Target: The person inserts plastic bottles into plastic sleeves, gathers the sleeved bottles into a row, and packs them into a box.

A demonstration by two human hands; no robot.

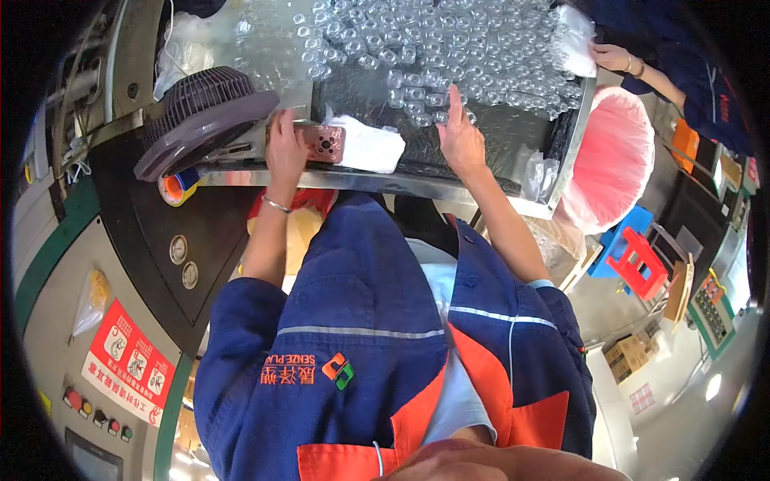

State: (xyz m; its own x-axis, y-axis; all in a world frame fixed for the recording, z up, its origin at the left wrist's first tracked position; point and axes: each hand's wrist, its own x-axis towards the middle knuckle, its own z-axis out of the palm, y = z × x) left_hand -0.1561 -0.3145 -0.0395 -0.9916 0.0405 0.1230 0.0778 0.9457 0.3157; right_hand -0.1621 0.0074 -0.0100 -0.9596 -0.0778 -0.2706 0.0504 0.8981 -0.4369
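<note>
My left hand (pixel 286 151) lies over the left end of a pinkish phone (pixel 327 145), fingers reaching past its far edge. The phone's camera block faces up, beside a white folded cloth or wad (pixel 371 146). My right hand (pixel 462 138) is open over the dark tray surface (pixel 493 132), with its index finger stretched out. That fingertip is at the near edge of several small clear plastic pieces (pixel 417 94) set in short rows. Whether it touches one, I cannot tell. A large mass of similar clear pieces (pixel 481 48) spreads beyond.
A dark round fan (pixel 207 112) stands left, near a roll of tape (pixel 176 188). Right of the table's metal rim (pixel 571 144) is a pink-lined container (pixel 611 152). Another person's hand (pixel 613 58) touches a white bag (pixel 574 40). A red stool (pixel 639 263) stands farther right.
</note>
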